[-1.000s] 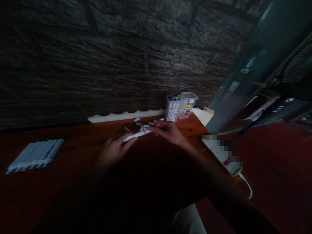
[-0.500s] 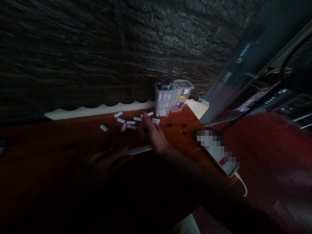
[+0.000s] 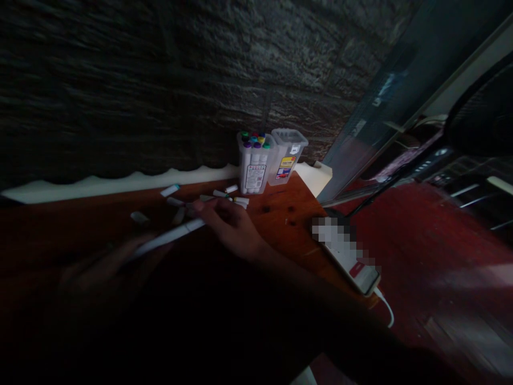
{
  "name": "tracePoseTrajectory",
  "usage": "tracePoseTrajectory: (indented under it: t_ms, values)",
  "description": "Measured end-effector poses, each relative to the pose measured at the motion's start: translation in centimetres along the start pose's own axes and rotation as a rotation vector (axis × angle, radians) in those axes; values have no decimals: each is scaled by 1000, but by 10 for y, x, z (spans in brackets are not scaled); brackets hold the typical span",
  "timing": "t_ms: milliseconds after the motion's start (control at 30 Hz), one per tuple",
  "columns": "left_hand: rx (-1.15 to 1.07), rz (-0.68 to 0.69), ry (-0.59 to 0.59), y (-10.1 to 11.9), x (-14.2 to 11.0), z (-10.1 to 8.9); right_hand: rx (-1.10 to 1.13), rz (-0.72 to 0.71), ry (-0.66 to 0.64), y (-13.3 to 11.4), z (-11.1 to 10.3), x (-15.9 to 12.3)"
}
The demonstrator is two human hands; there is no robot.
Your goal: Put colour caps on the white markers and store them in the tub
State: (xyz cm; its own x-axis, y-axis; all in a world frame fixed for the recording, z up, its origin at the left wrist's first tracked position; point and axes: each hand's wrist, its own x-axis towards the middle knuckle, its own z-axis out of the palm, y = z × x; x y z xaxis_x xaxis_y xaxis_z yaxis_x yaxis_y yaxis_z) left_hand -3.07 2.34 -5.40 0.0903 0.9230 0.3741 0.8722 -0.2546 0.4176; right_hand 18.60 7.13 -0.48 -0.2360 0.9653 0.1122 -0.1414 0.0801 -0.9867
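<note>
A white marker pen (image 3: 170,239) lies slanted between my two hands above the dark wooden table (image 3: 288,214). My right hand (image 3: 228,224) pinches the pen's upper right end with curled fingers. My left hand (image 3: 100,267) is dim and smeared in shadow and closes round the pen's lower left end. Several loose white marker caps (image 3: 200,198) lie scattered on the table just beyond my right hand.
A clear box of markers with coloured tops (image 3: 253,163) stands by the stone wall, with an empty clear box (image 3: 286,156) beside it. A white power strip (image 3: 352,262) with its cable lies at the table's right edge. A dark screen (image 3: 401,96) leans at the right.
The camera has swung right, so the row of pens at the left has left the view. My right hand went to the caps, then came back to the pen's end.
</note>
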Motion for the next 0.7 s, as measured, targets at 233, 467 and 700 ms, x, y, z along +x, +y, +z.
tracePoseTrajectory:
  t_ms: [233,467,700]
  values:
    - [12,23,68,22,11,-14,80,-49,-207,3,3,-5]
    - [-123,77,153,17,14,-8,-12,-167,102,-28,-12,-5]
    - [-228,66,109,23,13,-23,-77,-547,590,-114,-84,11]
